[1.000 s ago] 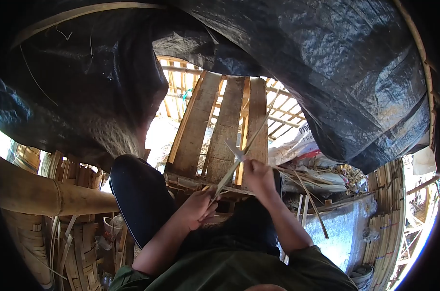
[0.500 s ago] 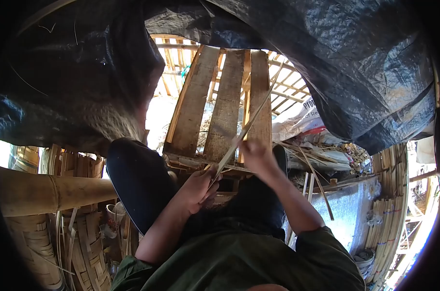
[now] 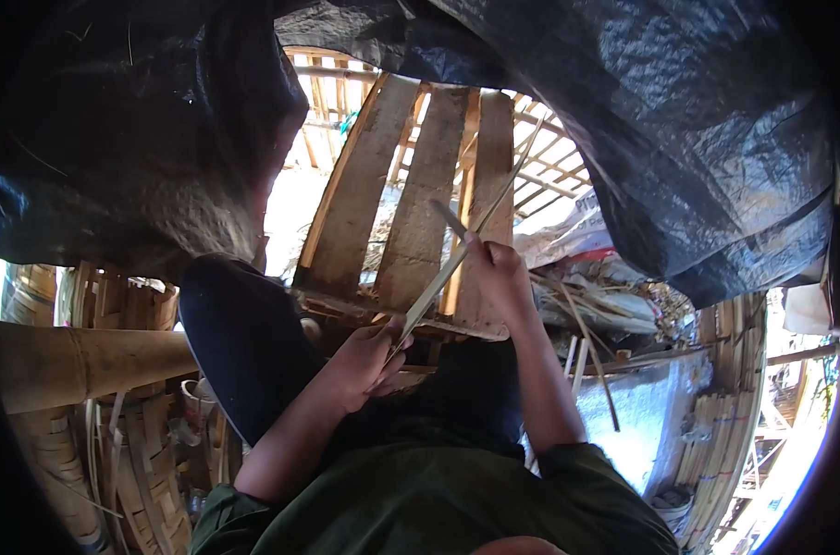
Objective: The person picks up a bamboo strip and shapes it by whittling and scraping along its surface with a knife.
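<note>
My left hand (image 3: pixel 369 361) is closed around the lower end of a long, thin bamboo strip (image 3: pixel 437 280). The strip slants up and to the right and tapers to a point over the slatted wooden stand. My right hand (image 3: pixel 496 268) is closed on a knife, whose blade (image 3: pixel 450 218) points up and to the left and crosses the strip. The knife's handle is hidden inside the fingers. Behind both hands, the wooden slats (image 3: pixel 426 208) lean away from me.
Black plastic sheeting (image 3: pixel 707 120) hangs overhead and at both sides. A thick bamboo pole (image 3: pixel 96 363) lies at the left. Loose strips (image 3: pixel 591 347) stick out at the right, near a white sack (image 3: pixel 568 231). Woven bamboo (image 3: pixel 147 444) stands at lower left.
My right hand has moved up along the strip with the knife, which now shows more clearly. My left hand still grips the strip. The whole view has shifted slightly.
</note>
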Demonstrator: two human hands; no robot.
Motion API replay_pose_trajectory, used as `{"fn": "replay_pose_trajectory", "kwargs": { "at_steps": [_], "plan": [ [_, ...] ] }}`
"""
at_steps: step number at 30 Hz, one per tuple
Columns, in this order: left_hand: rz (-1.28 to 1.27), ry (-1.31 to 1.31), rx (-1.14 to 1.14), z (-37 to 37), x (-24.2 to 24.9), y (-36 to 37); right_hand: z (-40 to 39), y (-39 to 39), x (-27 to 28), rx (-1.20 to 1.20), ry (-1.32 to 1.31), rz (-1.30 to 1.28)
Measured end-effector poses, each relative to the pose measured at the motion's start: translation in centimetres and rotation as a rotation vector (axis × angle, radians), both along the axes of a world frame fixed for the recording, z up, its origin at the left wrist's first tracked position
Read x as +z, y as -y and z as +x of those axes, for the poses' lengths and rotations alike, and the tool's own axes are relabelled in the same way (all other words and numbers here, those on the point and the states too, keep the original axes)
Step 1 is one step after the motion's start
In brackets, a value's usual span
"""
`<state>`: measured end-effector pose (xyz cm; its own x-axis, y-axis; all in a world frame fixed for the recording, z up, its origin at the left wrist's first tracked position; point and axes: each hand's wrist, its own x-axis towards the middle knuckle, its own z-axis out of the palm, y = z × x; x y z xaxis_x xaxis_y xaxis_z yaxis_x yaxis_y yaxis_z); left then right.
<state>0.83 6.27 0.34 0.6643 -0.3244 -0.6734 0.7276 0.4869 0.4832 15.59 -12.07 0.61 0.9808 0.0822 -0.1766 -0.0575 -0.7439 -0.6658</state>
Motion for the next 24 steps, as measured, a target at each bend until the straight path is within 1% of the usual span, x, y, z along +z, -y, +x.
{"fn": "replay_pose_trajectory", "kwargs": {
  "at_steps": [1, 4, 5, 6, 8, 10, 12, 16, 18, 21, 22, 24],
  "plan": [
    [-0.016, 0.019, 0.005, 0.2, 0.1, 0.2, 0.9, 0.4, 0.3, -0.074, -0.103, 0.002],
    [-0.035, 0.038, -0.003, 0.3, 0.1, 0.3, 0.9, 0.9, -1.8, -0.103, 0.029, 0.003],
    [-0.04, 0.006, 0.007, 0.3, 0.0, 0.4, 0.6, 0.6, -2.6, -0.114, 0.096, 0.008],
    [-0.041, -0.03, 0.014, 0.4, -0.1, 0.2, 0.8, 0.4, -3.1, -0.115, 0.102, 0.029],
    [-0.039, -0.028, -0.021, 0.4, 0.1, 0.1, 0.5, 0.7, -3.0, -0.117, 0.095, 0.048],
    [-0.043, 0.031, -0.034, 0.7, 0.5, 0.2, 1.2, 0.8, -2.1, -0.102, 0.051, 0.041],
    [-0.061, 0.027, -0.035, 0.9, 0.3, 0.2, 1.3, 0.6, -0.7, -0.103, -0.05, -0.016],
    [-0.041, -0.008, -0.022, 0.8, 0.1, 0.4, 1.9, 0.9, -0.8, -0.046, -0.016, 0.029],
    [-0.041, 0.008, -0.027, 0.8, 0.1, 0.4, 1.7, 1.2, -0.5, -0.021, -0.011, -0.012],
    [-0.037, 0.04, -0.029, 0.6, 0.1, 0.7, 2.3, 2.0, -1.7, 0.006, 0.004, -0.041],
    [-0.024, 0.054, -0.029, 0.5, 0.0, 0.7, 2.5, 2.2, -1.5, 0.005, 0.008, -0.036],
    [-0.005, 0.073, -0.022, 0.3, -0.1, 0.9, 2.8, 2.3, -0.9, -0.054, -0.072, 0.103]
  ]
}}
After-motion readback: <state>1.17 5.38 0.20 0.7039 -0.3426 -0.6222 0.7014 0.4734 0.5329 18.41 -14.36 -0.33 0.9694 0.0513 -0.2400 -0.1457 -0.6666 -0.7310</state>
